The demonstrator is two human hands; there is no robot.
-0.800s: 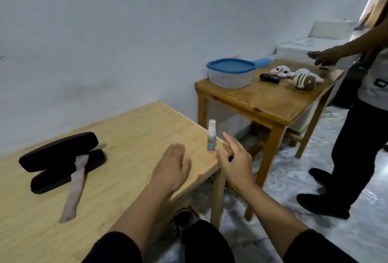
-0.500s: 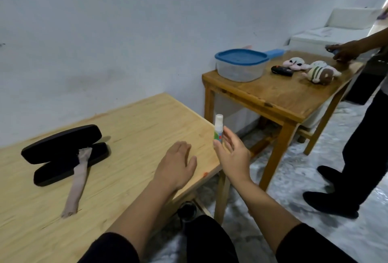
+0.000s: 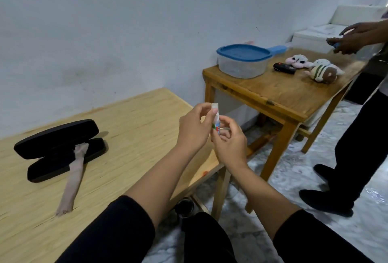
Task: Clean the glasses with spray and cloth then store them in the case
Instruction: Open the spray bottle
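Trouble could have come from the little spray bottle (image 3: 216, 118), I thought. My right hand (image 3: 230, 144) had its fingers curled round the bottom of it, and my left hand (image 3: 194, 129) pinched the cap on top. It hung in the air past the worktop (image 3: 130, 128) edge, so a slip would drop it on the floor. The cap might pop off and roll away too. The open case (image 3: 59, 149) lay well apart with the cloth (image 3: 72, 176) draped out of it. I could not see the glasses.
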